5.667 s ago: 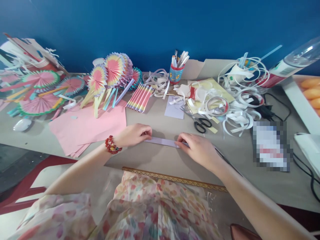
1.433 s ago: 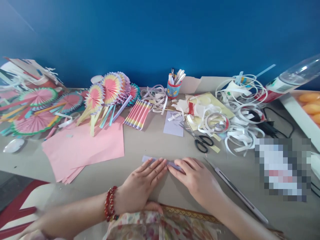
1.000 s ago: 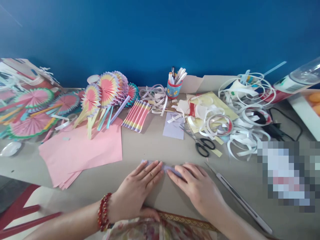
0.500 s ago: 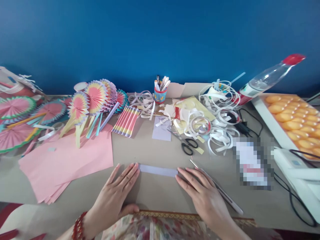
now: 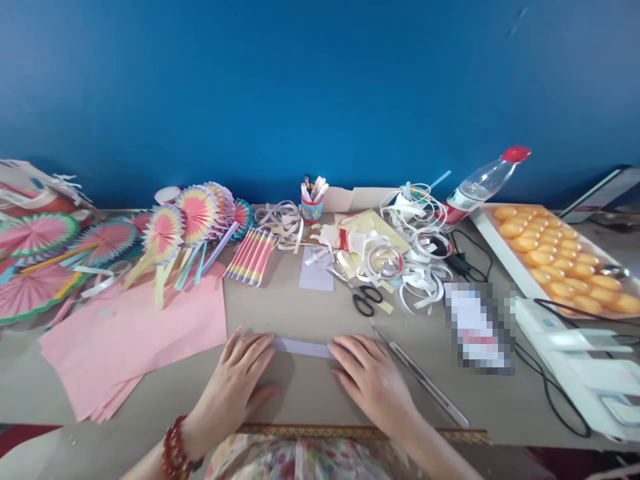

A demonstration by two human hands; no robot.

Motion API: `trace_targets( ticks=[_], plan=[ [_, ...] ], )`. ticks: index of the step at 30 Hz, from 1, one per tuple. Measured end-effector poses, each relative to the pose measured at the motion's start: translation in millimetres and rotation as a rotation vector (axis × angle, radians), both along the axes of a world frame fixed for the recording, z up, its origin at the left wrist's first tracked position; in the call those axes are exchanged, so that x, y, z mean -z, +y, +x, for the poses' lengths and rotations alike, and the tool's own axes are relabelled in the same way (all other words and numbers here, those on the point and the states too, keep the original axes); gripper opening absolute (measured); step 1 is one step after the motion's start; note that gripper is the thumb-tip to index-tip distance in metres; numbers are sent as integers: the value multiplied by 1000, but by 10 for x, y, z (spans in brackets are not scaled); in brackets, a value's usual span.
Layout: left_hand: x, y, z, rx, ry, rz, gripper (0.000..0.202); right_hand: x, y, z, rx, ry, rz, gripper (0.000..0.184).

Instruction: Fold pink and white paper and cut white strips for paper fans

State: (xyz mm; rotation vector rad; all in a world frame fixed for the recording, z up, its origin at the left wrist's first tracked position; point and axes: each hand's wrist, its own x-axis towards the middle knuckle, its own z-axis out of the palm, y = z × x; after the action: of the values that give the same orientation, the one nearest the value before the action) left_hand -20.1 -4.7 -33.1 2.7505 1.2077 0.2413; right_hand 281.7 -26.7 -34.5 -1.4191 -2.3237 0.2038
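Head view: both hands press a lilac paper strip (image 5: 303, 347) flat, in the lower centre of the frame.
The left hand (image 5: 239, 375) lies palm down, fingers straight and slightly spread, with its tips on the strip's left end. The right hand (image 5: 371, 381), palm down with fingers close together, covers the right end. The strip lies flat on the table (image 5: 300, 310) between them, neither pinched nor lifted. A slim metal tool (image 5: 426, 385) lies just right of the right hand, with scissors (image 5: 364, 303) above it, pink sheets (image 5: 135, 337) at lower left and paper fans (image 5: 193, 215) at upper left. The step looks like flattening a crease; a further fold would call for keeping both ends pinned and the long edges aligned.
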Motion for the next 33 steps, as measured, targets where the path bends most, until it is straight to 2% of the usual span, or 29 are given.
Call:
trace_targets(
  ticks=[5,8,10,13,15,17,19,27,33],
  plan=[
    [-40,232,124,-60,-158,-86,24,-21,185,-34,-4,103,-50,22],
    [-108,385,163,-94,-347,-270,21,-83,256,2,29,252,-148,23],
    [-170,456,190,-183,-479,-422,19,-115,280,29,100,348,-241,26],
    [-269,503,252,-312,-646,-554,24,-146,284,68,189,507,-432,31],
    [-327,503,302,-337,-762,-612,29,-173,274,88,207,642,-557,32],
    [-373,488,347,-340,-879,-681,33,-211,259,101,232,769,-615,36],
    [-405,463,377,-337,-989,-734,38,-256,242,106,259,857,-604,40],
    [-458,367,423,-334,-1182,-831,40,-331,186,75,233,936,-630,39],
    [-451,442,485,-457,-1088,-643,31,-338,121,104,195,1035,-693,46]
  ],
)
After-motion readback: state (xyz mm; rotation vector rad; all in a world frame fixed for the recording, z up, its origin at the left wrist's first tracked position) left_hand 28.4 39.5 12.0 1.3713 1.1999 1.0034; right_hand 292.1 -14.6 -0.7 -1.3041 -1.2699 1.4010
